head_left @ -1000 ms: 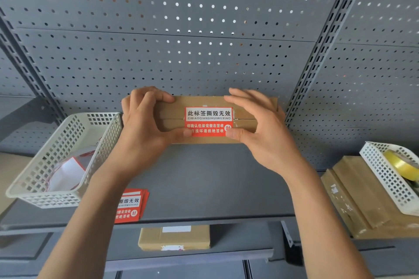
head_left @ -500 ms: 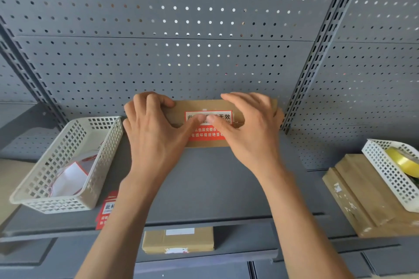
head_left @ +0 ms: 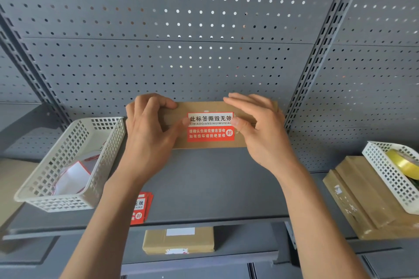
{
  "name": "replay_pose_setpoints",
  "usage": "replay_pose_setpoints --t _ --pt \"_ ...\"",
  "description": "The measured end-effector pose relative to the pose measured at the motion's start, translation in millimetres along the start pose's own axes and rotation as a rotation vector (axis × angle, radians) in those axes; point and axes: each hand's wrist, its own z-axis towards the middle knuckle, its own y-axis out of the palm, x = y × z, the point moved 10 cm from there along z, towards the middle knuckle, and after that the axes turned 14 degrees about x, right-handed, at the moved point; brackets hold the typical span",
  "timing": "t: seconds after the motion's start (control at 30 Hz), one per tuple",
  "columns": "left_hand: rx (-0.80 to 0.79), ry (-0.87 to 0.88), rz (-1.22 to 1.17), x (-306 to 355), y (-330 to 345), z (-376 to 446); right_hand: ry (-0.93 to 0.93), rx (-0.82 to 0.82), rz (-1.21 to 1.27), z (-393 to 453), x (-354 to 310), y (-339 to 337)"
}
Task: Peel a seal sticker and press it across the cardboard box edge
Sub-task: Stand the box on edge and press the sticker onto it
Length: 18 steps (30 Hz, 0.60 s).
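My left hand (head_left: 149, 136) and right hand (head_left: 260, 133) hold the cardboard box (head_left: 208, 145) on the grey shelf (head_left: 215, 188), thumbs pressing either end of the red-and-white seal sticker (head_left: 210, 127) laid across its edge. A white basket (head_left: 68, 165) sits to my left; spare stickers (head_left: 140, 208) lie near the shelf's front.

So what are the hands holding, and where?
The cardboard box: left hand grips its left end, right hand its right end, thumbs at the seal sticker's side edges.
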Motion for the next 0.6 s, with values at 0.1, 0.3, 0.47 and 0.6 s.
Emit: replay_pose_setpoints --t 0.1,0.3,0.47,0.6 --pt "-0.017 0.012 0.008 0 0 -1 -0.009 -0.024 -0.004 0 -1 -1" --pt "-0.015 0.028 0.027 0 -4 -10 -0.077 -0.092 -0.027 -8 -5 0" --pt "-0.044 0.068 0.085 5 -3 -25 -0.082 -0.137 -0.043 -19 -4 2" --pt "-0.059 0.089 0.071 0 -5 -32 -0.085 -0.179 -0.032 -29 -1 4"
